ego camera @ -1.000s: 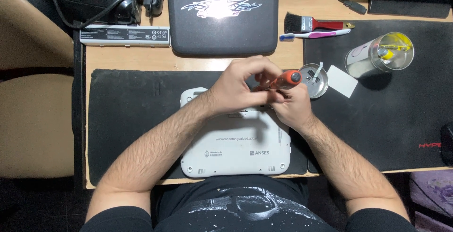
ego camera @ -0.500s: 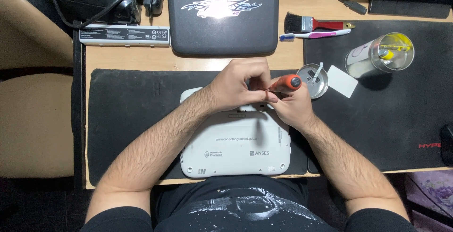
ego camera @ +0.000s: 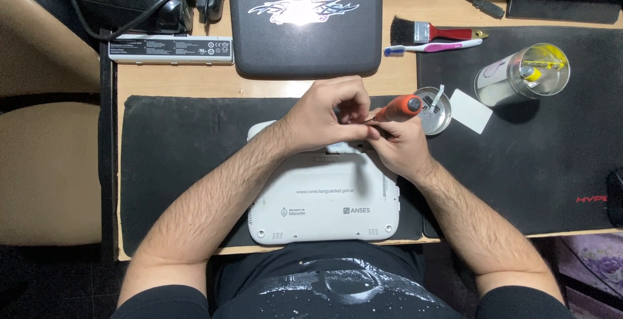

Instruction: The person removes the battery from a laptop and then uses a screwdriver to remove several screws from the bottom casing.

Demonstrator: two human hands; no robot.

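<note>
Screwdriver [ego camera: 397, 107] tilted lower — both hands [ego camera: 360, 124] hunched over white laptop [ego camera: 324, 196].

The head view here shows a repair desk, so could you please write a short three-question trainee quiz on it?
1. True or false: the right hand holds the orange-handled screwdriver.
2. What lies under both hands? A) white plastic netbook turned underside up B) a keyboard C) a book
3. Which bristled tool with a red handle lies at the desk's far edge?

Key: 1 true. 2 A. 3 The black-bristled paintbrush, beside the pink and white toothbrush.
</note>
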